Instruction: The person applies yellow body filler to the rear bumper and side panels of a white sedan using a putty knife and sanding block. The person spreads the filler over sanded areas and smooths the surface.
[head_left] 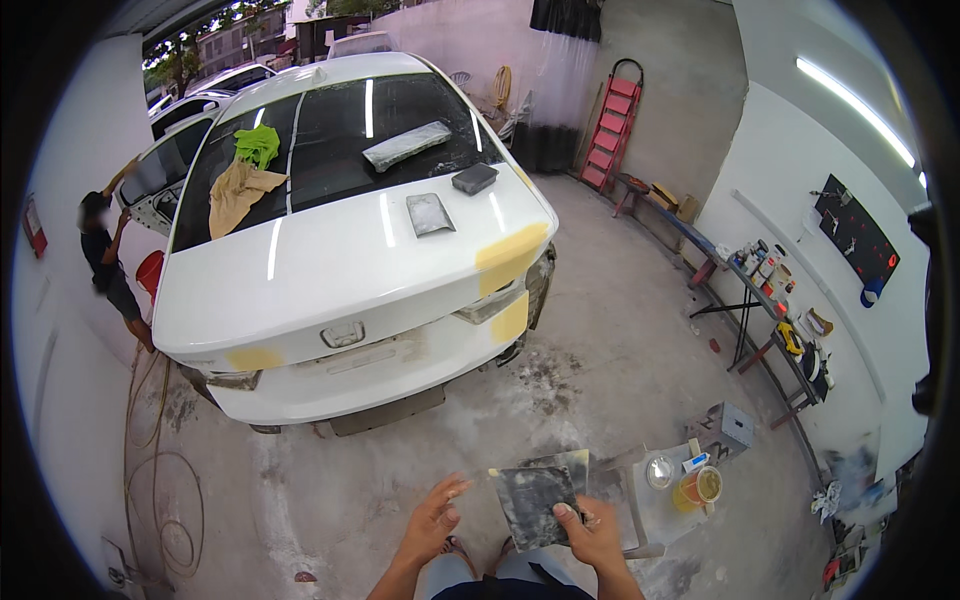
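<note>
In my right hand (594, 532) is a dark, flat, squarish plate (535, 507) with pale smears on its face, my thumb pressed on its near right corner. Behind it shows a second flat sheet (578, 462) with a yellowish edge; whether my fingers hold that one too is unclear. Left of the plate and apart from it, my left hand (432, 518) is raised with its fingers loosely spread, holding nothing. Ahead stands a white car (300, 300) with yellow filler patches (512, 258) on its rear corners.
To my right, a low grey surface (650, 525) bears a tub of yellowish material (692, 490) and a round lid (659, 471). A grey box (728, 428) stands beyond. Benches with tools line the right wall. At left, a person (105, 250) touches the car door; a hose (160, 470) lies coiled.
</note>
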